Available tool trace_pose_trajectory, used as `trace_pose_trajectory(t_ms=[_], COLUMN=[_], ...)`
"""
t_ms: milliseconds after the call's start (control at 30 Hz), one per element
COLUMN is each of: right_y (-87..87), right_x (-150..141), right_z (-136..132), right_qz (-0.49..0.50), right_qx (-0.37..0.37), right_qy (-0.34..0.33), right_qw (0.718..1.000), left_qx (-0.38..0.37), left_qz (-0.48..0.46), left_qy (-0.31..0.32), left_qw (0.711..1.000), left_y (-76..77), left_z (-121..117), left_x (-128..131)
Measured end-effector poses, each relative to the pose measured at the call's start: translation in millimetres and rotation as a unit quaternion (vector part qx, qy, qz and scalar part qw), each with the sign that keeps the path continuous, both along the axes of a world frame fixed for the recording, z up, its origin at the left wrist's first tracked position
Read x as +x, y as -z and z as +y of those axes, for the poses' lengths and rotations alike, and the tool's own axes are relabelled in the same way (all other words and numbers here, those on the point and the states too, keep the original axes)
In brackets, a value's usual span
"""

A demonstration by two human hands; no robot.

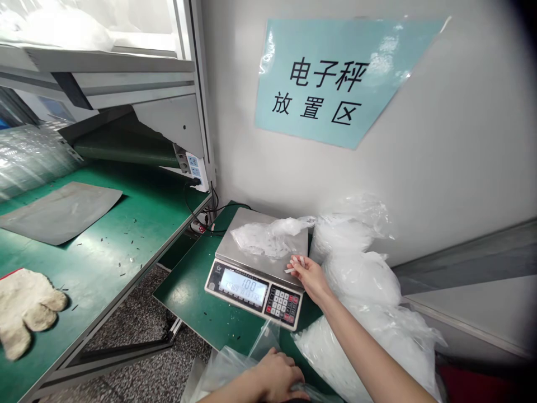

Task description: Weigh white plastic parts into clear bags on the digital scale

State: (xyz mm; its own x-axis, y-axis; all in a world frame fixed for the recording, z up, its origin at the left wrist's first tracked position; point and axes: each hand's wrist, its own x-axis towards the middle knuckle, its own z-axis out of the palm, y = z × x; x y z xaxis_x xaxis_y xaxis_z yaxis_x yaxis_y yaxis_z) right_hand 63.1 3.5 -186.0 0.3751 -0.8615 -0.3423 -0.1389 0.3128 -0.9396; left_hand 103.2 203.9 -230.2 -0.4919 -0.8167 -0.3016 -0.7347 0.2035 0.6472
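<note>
My right hand is at the scale's front right corner, fingertips pinched on a few small white plastic pieces. Beneath them is the steel pan of a digital scale, whose display reads about 100 on its top line. A clear bag of white pieces lies on the pan, its gathered end pointing right. At the bottom edge, my left hand has its fingers curled on a clear plastic bag. Part of that hand and what the bag holds are hidden.
Filled bags of white pieces are stacked right of the scale, against the wall. A green-topped bench on the left holds a work glove and a grey sheet. Cables run behind the scale from a power strip.
</note>
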Motion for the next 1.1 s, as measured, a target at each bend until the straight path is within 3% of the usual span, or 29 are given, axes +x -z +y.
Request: trace_pose_trajectory(t_ms=[167, 333, 467, 800, 1100], right_y=[7.6, 15.8, 11.0, -5.9, -5.7], right_x=[-1.3, -6.9, -8.6, -21.2, -17.7], right_z=[-2.1, -7.2, -8.0, -15.1, -13.6], right_qz=[0.056, 0.143, 0.173, 0.185, 0.257], right_qx=[-0.041, -0.126, -0.198, -0.299, -0.338], right_qy=[-0.024, -0.024, -0.036, 0.001, -0.049], right_qw=[0.997, 0.981, 0.964, 0.936, 0.904], left_qx=[0.001, 0.001, 0.001, 0.008, 0.014], left_qz=[-0.004, -0.004, -0.005, -0.004, -0.007], left_qy=[0.002, 0.003, 0.001, -0.005, -0.002], left_qw=[1.0, 1.0, 1.0, 1.0, 1.0], left_y=[-0.8, -0.6, 0.6, -0.5, -5.8], left_z=[-0.4, -0.9, -0.9, 1.0, -0.2], left_x=[-0.3, 0.0, 0.1, -0.1, 1.6])
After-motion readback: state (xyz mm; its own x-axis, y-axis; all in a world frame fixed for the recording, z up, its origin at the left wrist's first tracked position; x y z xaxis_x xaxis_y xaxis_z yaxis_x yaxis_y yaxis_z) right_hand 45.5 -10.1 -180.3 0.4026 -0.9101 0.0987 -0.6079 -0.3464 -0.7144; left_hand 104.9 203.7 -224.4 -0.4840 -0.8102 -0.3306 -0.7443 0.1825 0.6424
